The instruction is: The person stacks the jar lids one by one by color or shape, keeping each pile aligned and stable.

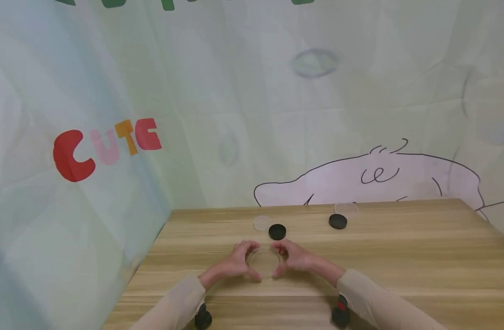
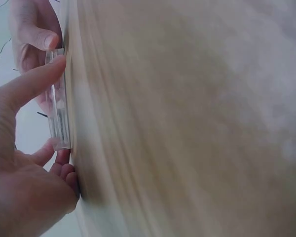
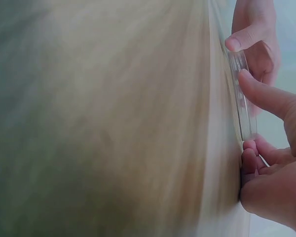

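Observation:
A clear, shallow round dish point(image 1: 264, 264) lies flat at the table, between both hands. My left hand point(image 1: 237, 262) holds its left side, thumb at the near edge and fingers curved round the far edge. From the right, my right hand point(image 1: 295, 259) grips the same dish in a mirrored way. Seen edge-on in the left wrist view, the dish point(image 2: 60, 113) has a thin see-through wall close over the wood. The right wrist view shows the dish point(image 3: 242, 106) with both thumbs at its rim.
Just beyond the hands sit a black disc point(image 1: 277, 232) and a clear disc point(image 1: 262, 223). Farther right are another black disc point(image 1: 338, 222) and a clear disc point(image 1: 346, 210) near the back edge of the wooden table point(image 1: 400, 275). A printed cloth point(image 1: 235, 114) hangs behind.

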`<state>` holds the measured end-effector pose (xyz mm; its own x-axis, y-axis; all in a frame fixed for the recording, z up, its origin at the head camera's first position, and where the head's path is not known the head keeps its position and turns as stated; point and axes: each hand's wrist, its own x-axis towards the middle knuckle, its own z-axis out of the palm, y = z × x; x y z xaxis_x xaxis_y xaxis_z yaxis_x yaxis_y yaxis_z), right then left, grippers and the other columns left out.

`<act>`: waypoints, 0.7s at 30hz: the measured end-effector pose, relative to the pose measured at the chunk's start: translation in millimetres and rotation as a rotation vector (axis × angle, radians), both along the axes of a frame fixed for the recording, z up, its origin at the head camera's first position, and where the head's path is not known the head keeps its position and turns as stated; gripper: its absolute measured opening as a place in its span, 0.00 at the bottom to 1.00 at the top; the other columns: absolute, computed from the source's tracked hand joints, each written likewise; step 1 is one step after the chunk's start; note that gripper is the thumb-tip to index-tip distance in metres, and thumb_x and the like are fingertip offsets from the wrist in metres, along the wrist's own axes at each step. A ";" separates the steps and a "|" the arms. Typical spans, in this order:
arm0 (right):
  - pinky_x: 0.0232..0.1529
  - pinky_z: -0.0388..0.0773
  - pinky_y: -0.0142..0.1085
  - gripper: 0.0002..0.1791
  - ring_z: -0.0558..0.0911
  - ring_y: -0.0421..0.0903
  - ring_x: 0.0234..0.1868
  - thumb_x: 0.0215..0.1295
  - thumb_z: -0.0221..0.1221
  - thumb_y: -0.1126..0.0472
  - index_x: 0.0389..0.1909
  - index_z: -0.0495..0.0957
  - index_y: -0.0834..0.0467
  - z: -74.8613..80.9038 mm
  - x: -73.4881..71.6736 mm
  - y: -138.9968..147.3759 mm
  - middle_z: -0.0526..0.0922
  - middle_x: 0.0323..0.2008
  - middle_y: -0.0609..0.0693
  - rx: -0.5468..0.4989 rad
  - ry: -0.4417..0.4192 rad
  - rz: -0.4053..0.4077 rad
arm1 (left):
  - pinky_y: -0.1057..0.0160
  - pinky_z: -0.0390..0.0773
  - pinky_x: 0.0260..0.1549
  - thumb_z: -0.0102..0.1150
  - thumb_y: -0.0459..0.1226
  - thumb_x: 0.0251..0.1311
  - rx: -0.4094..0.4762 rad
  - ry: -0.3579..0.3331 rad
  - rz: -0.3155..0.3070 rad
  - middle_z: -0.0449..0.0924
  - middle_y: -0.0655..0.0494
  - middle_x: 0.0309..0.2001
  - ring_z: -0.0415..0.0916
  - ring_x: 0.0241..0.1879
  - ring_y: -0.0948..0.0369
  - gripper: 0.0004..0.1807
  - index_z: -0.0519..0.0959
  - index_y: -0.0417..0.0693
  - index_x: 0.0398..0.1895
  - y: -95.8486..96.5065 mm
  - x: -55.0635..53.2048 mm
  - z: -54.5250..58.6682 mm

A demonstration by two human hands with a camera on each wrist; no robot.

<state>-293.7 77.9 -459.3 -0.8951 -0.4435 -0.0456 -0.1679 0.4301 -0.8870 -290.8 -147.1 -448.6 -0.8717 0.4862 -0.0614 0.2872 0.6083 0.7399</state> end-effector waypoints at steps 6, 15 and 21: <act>0.56 0.67 0.37 0.41 0.70 0.47 0.50 0.40 0.75 0.67 0.59 0.70 0.69 0.6 1.7 2.7 0.74 0.48 0.55 0.015 0.050 0.053 | 0.52 0.62 0.58 0.79 0.37 0.37 -0.009 0.015 -0.048 0.68 0.46 0.58 0.58 0.58 0.52 0.45 0.66 0.40 0.61 -1.7 -2.5 -0.4; 0.57 0.69 0.38 0.41 0.72 0.49 0.51 0.42 0.74 0.68 0.61 0.68 0.71 0.5 -1.7 8.1 0.75 0.50 0.59 0.030 0.115 0.069 | 0.55 0.63 0.57 0.80 0.39 0.36 -0.026 0.046 -0.070 0.67 0.45 0.59 0.58 0.57 0.53 0.49 0.64 0.38 0.64 1.2 -7.3 -0.1; 0.60 0.72 0.51 0.45 0.76 0.57 0.57 0.44 0.74 0.67 0.66 0.65 0.67 8.9 1.9 12.5 0.73 0.59 0.65 0.003 0.034 0.025 | 0.46 0.63 0.63 0.77 0.42 0.44 0.091 -0.088 -0.060 0.64 0.39 0.64 0.61 0.63 0.47 0.54 0.55 0.38 0.73 -8.0 -10.5 3.5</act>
<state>-291.8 90.4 -450.4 -0.8848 -0.4657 -0.0163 -0.2091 0.4281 -0.8792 -301.3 -155.1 -445.1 -0.8340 0.5444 -0.0898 0.2525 0.5212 0.8152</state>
